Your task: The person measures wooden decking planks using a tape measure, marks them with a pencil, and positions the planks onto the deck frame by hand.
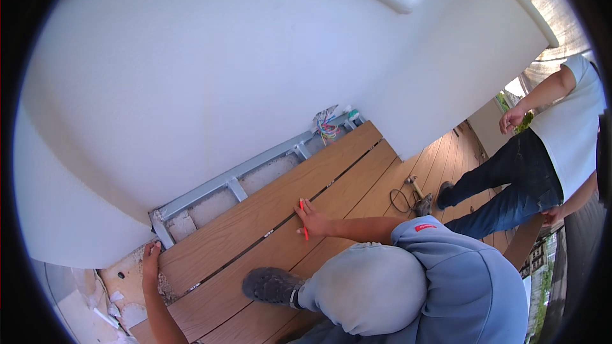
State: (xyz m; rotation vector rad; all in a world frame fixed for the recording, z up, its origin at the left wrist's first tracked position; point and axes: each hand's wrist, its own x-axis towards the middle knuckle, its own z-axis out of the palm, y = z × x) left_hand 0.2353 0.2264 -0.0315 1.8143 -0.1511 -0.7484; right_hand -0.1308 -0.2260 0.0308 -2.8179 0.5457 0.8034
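Observation:
A brown wood-grain decking board (268,200) lies along the metal frame, beside a narrow dark gap. My left hand (151,260) is at its near left end, fingers closed at the corner close to the frame. My right hand (315,220) rests over the gap with a thin red pencil (306,232) held in its fingers. Small clips (268,234) show in the gap between this board and its neighbour (280,248). My dark shoe (271,285) stands on the boards, with my bent knee (370,286) beside it.
A grey metal frame (204,185) runs along the curved white wall (210,89). Coloured wires (328,129) stick out at its far end. A hammer (415,186) and a corded power tool (422,204) lie on the decking. Another person (567,134) stands at the right, one hand on a board (524,242). Debris (115,306) lies lower left.

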